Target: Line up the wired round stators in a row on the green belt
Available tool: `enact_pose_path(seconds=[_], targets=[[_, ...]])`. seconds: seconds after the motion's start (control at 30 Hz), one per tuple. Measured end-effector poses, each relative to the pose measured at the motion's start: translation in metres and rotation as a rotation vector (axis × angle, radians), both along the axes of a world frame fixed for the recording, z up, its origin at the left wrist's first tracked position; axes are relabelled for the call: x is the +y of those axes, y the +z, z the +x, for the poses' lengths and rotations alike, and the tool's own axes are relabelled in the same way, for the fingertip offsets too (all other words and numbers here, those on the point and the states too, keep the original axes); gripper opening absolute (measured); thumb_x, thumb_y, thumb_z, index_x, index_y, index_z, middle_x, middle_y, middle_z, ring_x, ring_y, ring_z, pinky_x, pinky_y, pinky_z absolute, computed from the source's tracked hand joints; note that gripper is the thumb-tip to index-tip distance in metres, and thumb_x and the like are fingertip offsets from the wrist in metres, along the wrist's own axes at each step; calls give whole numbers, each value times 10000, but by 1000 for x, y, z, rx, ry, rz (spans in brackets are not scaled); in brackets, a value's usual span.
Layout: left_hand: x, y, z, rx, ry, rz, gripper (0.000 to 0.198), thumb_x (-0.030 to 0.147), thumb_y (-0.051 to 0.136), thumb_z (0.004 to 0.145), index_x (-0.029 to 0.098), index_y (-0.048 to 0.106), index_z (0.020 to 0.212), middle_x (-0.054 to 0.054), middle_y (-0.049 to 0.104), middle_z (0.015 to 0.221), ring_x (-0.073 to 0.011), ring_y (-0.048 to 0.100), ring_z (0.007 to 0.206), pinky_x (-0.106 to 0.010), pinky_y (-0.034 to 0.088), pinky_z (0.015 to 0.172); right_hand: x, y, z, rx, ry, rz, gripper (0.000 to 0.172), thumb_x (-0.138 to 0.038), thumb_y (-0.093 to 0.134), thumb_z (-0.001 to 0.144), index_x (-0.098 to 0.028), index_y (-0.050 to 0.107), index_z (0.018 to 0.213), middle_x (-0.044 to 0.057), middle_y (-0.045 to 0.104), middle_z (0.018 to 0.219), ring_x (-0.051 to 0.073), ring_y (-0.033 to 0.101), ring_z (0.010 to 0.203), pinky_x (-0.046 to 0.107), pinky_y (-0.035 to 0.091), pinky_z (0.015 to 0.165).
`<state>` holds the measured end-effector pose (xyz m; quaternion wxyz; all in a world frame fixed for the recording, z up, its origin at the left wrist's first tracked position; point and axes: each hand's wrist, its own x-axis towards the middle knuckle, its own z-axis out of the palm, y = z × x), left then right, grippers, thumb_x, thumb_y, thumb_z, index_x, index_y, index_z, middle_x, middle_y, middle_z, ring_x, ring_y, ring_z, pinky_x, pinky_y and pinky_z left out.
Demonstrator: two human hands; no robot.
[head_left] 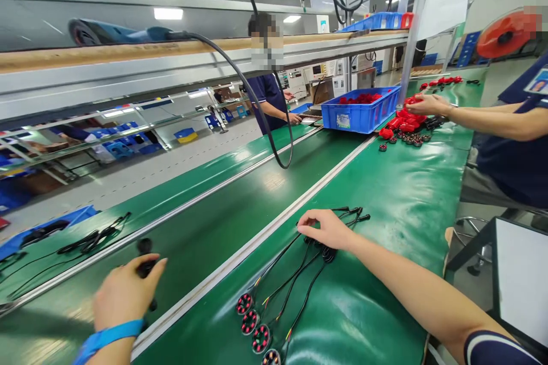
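My left hand (126, 288), with a blue band (112, 333) at the wrist, is closed on a dark black part (145, 268) above the middle strip of the bench. That part is blurred, and the fingers cover much of it, so its kind is unclear. Over on the green mat, my right hand (327, 229) has thumb and forefinger curled together at a thin black cable (280, 256). Several such cables lie bunched under and beside this hand, their plug ends (362, 214) pointing away. Round boards with red dots (249, 322) sit at the near ends of the cables.
A blue bin (359, 111) of red parts stands farther along the bench. Beyond it, a co-worker's hands (428, 104) are over a heap of red pieces (405, 122). Black cables (92, 239) lie at left. A black cord (252, 91) hangs from the overhead shelf.
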<state>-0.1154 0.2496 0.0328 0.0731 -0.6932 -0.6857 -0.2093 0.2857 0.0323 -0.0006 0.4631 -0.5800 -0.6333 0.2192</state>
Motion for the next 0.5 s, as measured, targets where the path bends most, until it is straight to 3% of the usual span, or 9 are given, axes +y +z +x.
enact_pose_path(seconds=[0.07, 0.2, 0.3, 0.4, 0.5], targets=[[-36, 8, 34, -24, -49, -70, 209, 439, 649, 837, 291, 728, 961, -10, 580, 792, -219, 577, 753, -266, 379, 601, 3, 1, -24, 149, 100, -44, 252, -401, 585, 935, -169, 648, 1012, 41, 683, 972, 152, 640, 883, 265, 515, 810], [-93, 10, 81, -311, -343, -37, 179, 301, 688, 811, 168, 714, 928, -88, 657, 897, -285, 611, 880, -379, 460, 811, 17, 2, -72, 691, 284, -357, 526, -555, 685, 855, -216, 553, 1235, 102, 577, 1276, 212, 594, 1129, 319, 528, 890], [-121, 3, 108, -351, -429, -29, 136, 262, 696, 835, 197, 703, 954, -55, 671, 968, -230, 613, 963, -350, 472, 905, 34, 7, -105, 984, 283, -576, 594, -606, 672, 860, -298, 469, 1325, 98, 456, 1421, 243, 599, 1117, 408, 561, 852], [-134, -8, 131, -364, -517, -41, 228, 192, 711, 829, 231, 690, 1053, -26, 650, 1012, -171, 618, 964, -277, 496, 892, 55, 14, -131, 1158, 277, -636, 393, -561, 515, 974, -230, 537, 1186, 96, 597, 1206, 194, 652, 832, 376, 589, 695], [-131, -15, 137, -341, -670, -93, 506, 222, 781, 774, 286, 612, 1246, 11, 646, 1066, -141, 632, 934, -218, 526, 839, 72, 18, -141, 1233, 187, -584, 297, -413, 467, 1019, -150, 579, 940, 70, 660, 890, 145, 634, 653, 258, 562, 582]])
